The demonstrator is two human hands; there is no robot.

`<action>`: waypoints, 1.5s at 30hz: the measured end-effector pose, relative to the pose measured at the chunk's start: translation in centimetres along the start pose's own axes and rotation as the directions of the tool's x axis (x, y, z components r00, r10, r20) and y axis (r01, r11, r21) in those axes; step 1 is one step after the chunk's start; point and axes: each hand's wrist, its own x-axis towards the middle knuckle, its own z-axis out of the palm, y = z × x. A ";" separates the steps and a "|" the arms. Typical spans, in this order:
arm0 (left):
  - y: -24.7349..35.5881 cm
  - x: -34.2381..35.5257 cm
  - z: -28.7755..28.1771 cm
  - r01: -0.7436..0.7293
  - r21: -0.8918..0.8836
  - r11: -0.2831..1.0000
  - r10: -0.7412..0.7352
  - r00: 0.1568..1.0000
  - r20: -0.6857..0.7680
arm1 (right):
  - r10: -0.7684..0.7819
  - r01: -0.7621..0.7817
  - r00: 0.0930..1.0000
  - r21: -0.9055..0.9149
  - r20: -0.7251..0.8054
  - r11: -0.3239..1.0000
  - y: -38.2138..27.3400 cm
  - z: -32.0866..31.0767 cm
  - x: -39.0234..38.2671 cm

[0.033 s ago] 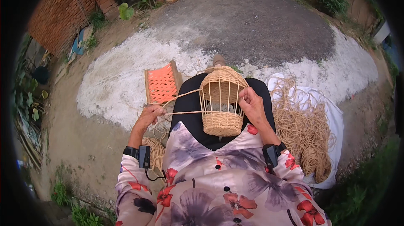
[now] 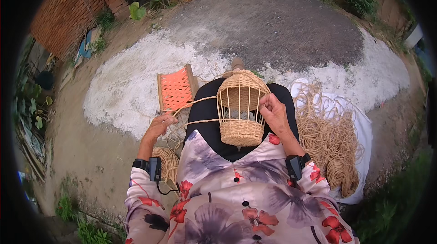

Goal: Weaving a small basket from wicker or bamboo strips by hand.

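Note:
Between my knees sits a partly woven basket (image 2: 241, 133), its base toward me and bare upright stakes between two woven bands. My right hand (image 2: 274, 113) is closed at the basket's right side, fingertips pinched on a stake there. Out to the left, my left hand (image 2: 160, 125) is closed on the twisted cord (image 2: 200, 121), which runs across to the basket. A second length of cord (image 2: 200, 101) stretches from the basket's left side down to the same hand. What lies under the curled fingers is partly hidden.
An orange woven-seat stool (image 2: 176, 90) stands left of my knees. A coil of cord (image 2: 166, 164) lies by my left forearm. To the right, a large heap of loose cord (image 2: 325, 128) rests on a white cloth (image 2: 364, 153). Brick walls (image 2: 63, 16) and plants edge the yard.
My left hand has turned slightly, and the lower cord sags a little where it was straighter. The basket and my right hand have shifted very slightly.

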 end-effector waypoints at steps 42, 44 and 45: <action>11.3 0.9 13.6 -0.185 -0.316 0.930 0.208 0.977 0.043 | -0.039 0.005 0.988 -0.215 -0.152 0.977 -2.9 2.1 0.8; 10.9 1.3 14.0 -0.458 0.221 0.861 0.487 0.867 -0.105 | -0.052 0.032 0.986 -0.120 -0.162 0.992 -2.8 2.2 0.7; 10.6 1.4 14.4 -0.458 0.221 0.861 0.487 0.867 -0.104 | -0.051 0.032 0.985 -0.121 -0.162 0.992 -2.7 2.1 0.7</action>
